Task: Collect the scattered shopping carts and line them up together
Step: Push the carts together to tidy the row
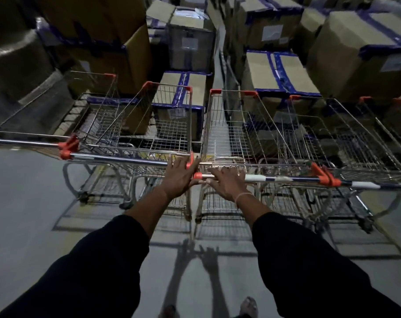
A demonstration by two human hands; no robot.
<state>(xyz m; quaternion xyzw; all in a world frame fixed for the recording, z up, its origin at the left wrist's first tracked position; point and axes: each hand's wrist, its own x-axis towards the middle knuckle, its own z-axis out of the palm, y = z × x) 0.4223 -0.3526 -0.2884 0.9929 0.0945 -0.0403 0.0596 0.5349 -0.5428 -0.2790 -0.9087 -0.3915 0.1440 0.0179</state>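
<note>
Several wire shopping carts with orange corner caps stand side by side facing stacked boxes. One cart (pixel 149 125) is left of centre, another cart (pixel 236 131) right of centre, a third cart (pixel 346 138) further right, and part of a fourth cart (pixel 34 141) at the far left. My left hand (pixel 180 176) rests on the right end of the left-centre cart's handle (pixel 117 158), fingers spread. My right hand (pixel 227 182) lies over the left end of the right-centre cart's handle (pixel 275 179), fingers loosely curled on the bar.
Tall cardboard boxes (pixel 355 49) with blue tape are stacked closely behind the carts, with a narrow gap (pixel 218 72) running between the stacks. Grey concrete floor (pixel 23 214) stretches in front of the carts. My feet (pixel 247 306) show at the bottom edge.
</note>
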